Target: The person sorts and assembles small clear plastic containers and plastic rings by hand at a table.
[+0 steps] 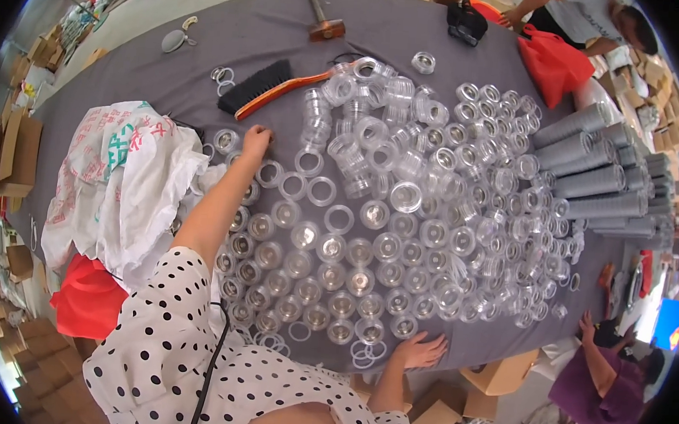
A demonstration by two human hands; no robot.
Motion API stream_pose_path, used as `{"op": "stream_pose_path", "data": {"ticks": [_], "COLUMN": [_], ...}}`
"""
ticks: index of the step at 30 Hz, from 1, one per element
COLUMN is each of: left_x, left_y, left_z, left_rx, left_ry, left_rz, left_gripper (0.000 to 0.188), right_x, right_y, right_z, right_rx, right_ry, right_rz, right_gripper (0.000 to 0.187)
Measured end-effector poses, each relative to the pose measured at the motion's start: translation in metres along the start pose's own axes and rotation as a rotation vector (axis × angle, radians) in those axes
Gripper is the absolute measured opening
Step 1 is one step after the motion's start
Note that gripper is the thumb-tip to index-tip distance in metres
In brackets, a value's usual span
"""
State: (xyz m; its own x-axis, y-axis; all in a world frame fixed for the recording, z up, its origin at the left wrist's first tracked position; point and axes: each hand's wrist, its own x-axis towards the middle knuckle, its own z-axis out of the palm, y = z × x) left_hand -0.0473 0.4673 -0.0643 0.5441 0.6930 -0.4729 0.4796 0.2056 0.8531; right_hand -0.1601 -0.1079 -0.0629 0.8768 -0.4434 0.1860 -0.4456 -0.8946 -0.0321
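Note:
My left hand (258, 142) reaches out over the left part of the grey cloth-covered table (184, 67). Its fingers are curled closed, and anything inside them is hidden. Close beside it are a round clear plastic cup (227, 140) and a clear ring (270, 174). My right hand (422, 350) lies flat at the table's near edge, fingers spread, holding nothing. Near it are a clear cup (403, 326) and some loose thin rings (366, 354). Between my hands stand rows of clear round cups (331, 247) with shiny centres. Stacked clear rings (351, 154) are heaped farther back.
A black-bristled brush (265, 89) and a hammer (325, 28) lie at the back. A white woven sack (117, 181) covers the left side. Grey stacked cylinders (593, 182) and a red bag (553, 63) are on the right. Two other people are beyond the table.

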Motion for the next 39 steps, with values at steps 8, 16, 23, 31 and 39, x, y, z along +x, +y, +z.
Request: {"op": "stream_pose_path", "data": {"ticks": [8, 16, 23, 31, 39], "left_x": [-0.075, -0.03, -0.054, -0.012, -0.003], "left_y": [0.044, 0.002, 0.033, 0.034, -0.01], "left_z": [0.093, 0.03, 0.011, 0.053, 0.018], "left_rx": [0.579, 0.671, 1.058, 0.495, 0.296], "left_ry": [0.042, 0.226, -0.122, 0.419, 0.108], "left_rz": [0.401, 0.67, 0.459, 0.588, 0.451], "left_gripper": [0.083, 0.078, 0.071, 0.088, 0.073], "right_x": [0.002, -0.002, 0.001, -0.001, 0.0], "right_y": [0.009, 0.002, 0.003, 0.005, 0.008], "right_z": [0.002, 0.001, -0.002, 0.001, -0.001], "right_rx": [-0.032, 0.001, -0.031, -0.014, -0.023], "right_ry": [0.042, 0.009, 0.009, 0.018, 0.038], "right_rz": [0.0, -0.016, 0.015, -0.017, -0.008], "right_gripper": [0.048, 0.048, 0.048, 0.048, 0.048]}}
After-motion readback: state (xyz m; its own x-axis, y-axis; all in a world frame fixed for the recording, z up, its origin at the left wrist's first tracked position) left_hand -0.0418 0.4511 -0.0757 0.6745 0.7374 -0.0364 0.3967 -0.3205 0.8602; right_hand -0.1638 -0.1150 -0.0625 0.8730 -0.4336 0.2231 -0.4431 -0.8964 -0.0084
